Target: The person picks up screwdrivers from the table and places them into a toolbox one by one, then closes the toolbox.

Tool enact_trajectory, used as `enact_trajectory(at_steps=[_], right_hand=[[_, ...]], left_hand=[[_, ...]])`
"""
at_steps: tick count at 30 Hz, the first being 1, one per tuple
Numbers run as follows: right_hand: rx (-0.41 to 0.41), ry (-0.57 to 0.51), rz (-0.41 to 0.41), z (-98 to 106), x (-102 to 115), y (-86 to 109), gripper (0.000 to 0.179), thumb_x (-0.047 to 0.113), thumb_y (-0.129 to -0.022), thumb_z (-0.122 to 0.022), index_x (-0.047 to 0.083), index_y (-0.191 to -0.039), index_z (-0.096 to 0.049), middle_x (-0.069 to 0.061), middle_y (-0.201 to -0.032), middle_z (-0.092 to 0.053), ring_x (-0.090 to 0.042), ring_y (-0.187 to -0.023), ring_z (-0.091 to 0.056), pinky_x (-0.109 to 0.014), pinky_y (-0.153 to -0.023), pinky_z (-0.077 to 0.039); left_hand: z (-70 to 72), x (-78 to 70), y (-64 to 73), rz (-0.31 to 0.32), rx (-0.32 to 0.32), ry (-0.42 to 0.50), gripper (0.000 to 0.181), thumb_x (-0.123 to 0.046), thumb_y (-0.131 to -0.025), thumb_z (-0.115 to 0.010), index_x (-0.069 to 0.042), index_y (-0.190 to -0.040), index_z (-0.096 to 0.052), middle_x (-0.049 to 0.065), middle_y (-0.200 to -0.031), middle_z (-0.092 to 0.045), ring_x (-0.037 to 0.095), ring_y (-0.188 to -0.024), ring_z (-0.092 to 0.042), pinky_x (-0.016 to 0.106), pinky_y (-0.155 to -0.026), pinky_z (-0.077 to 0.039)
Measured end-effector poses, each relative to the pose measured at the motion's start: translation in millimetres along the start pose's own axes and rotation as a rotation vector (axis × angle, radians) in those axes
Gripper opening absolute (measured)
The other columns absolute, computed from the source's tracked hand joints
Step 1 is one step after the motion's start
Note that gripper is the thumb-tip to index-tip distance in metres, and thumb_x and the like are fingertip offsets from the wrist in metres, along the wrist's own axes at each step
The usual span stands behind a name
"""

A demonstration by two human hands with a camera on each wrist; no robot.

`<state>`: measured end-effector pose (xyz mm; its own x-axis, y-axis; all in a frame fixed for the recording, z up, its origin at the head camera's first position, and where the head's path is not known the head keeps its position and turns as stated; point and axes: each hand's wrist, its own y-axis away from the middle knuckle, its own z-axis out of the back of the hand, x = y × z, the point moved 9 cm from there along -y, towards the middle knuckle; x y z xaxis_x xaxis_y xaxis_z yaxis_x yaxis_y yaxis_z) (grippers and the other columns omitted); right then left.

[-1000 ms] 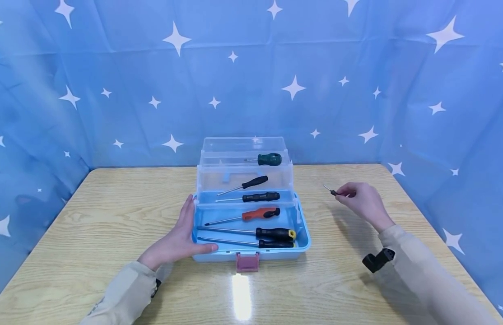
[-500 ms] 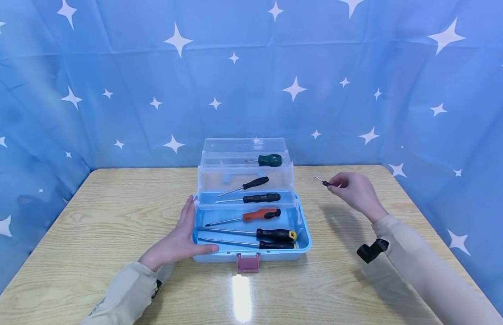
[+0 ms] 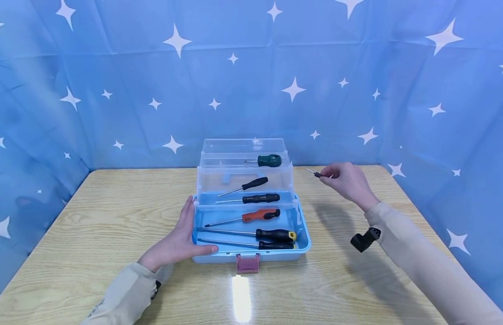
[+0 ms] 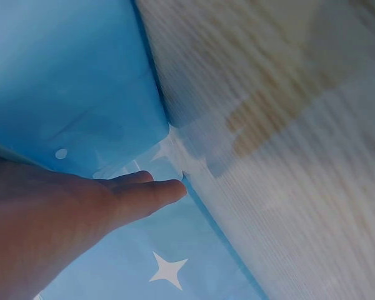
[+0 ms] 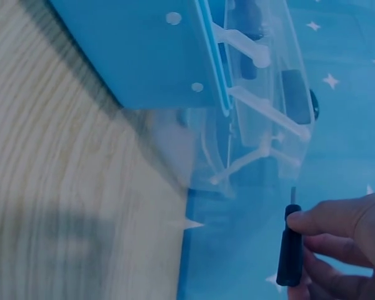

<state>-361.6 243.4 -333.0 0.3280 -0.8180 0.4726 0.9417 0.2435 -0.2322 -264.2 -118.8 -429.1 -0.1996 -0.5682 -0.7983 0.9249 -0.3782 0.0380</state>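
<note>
In the head view my left hand (image 3: 176,237) rests against the left side of a blue toolbox (image 3: 304,241), its thumb along the front rim. The left wrist view has straight fingers (image 4: 153,197) beside the box wall. My right hand (image 3: 346,183) pinches a small black screwdriver (image 5: 290,256) between thumb and fingers, above the table right of the box. Its thin metal tip points toward the upper left in the head view. Inside the box lie an orange screwdriver (image 3: 261,215), a yellow-ended black screwdriver (image 3: 276,234) and another long black screwdriver (image 3: 276,245).
Clear tiered trays (image 3: 207,174) stand raised at the box's back, bearing a green screwdriver (image 3: 269,160), a slim black screwdriver (image 3: 254,183) and a ribbed black screwdriver (image 3: 261,198). A pink latch (image 3: 248,263) hangs in front. A starry blue curtain (image 3: 235,117) borders the wooden table (image 3: 113,212).
My right hand has moved left and farther back with the small screwdriver, coming closer to the raised trays. The left hand and the toolbox have stayed where they were.
</note>
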Motion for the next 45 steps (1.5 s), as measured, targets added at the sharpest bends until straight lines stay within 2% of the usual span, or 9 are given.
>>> enact_trajectory(at_steps=[9, 21, 31, 45], right_hand=[[0.015, 0.007, 0.025, -0.3, 15.2, -15.7, 0.015, 0.011, -0.09, -0.067, 0.0, -0.096, -0.074, -0.013, -0.087, -0.071, -0.026, -0.076, -0.065, -0.038, -0.063, -0.048], [0.047, 0.003, 0.026, -3.4, 24.9, -37.2, 0.018, 0.012, -0.091, -0.066, -0.001, -0.1, -0.073, -0.015, -0.091, -0.07, -0.028, -0.08, -0.064, -0.043, -0.068, -0.049], [0.058, -0.005, 0.006, -4.6, 35.6, -58.9, 0.019, 0.012, -0.092, -0.065, -0.001, -0.104, -0.074, -0.017, -0.096, -0.07, -0.027, -0.08, -0.063, -0.038, -0.064, -0.047], [0.08, -0.067, -0.01, -4.6, 46.3, -83.8, 0.017, 0.007, -0.092, -0.064, 0.0, -0.105, -0.073, -0.018, -0.103, -0.069, -0.031, -0.093, -0.063, -0.047, -0.079, -0.05]], left_hand=[[0.4, 0.5, 0.5, 0.009, 0.0, 0.004, 0.128, -0.044, -0.075, -0.08, -0.006, -0.152, 0.014, 0.02, -0.156, 0.018, 0.047, -0.141, 0.003, 0.068, -0.104, -0.017], [-0.2, -0.7, 2.0, 0.01, 0.006, -0.008, 0.128, -0.044, -0.075, -0.08, -0.004, -0.152, 0.015, 0.021, -0.156, 0.019, 0.048, -0.141, 0.005, 0.069, -0.104, -0.017], [0.1, -1.0, 0.3, -0.006, 0.0, -0.003, 0.128, -0.043, -0.075, -0.081, -0.006, -0.152, 0.014, 0.022, -0.155, 0.018, 0.048, -0.14, 0.002, 0.069, -0.103, -0.018], [0.2, -0.7, 0.5, 0.0, 0.003, 0.006, 0.127, -0.043, -0.075, -0.08, -0.007, -0.152, 0.013, 0.02, -0.156, 0.019, 0.048, -0.14, 0.003, 0.069, -0.103, -0.018]])
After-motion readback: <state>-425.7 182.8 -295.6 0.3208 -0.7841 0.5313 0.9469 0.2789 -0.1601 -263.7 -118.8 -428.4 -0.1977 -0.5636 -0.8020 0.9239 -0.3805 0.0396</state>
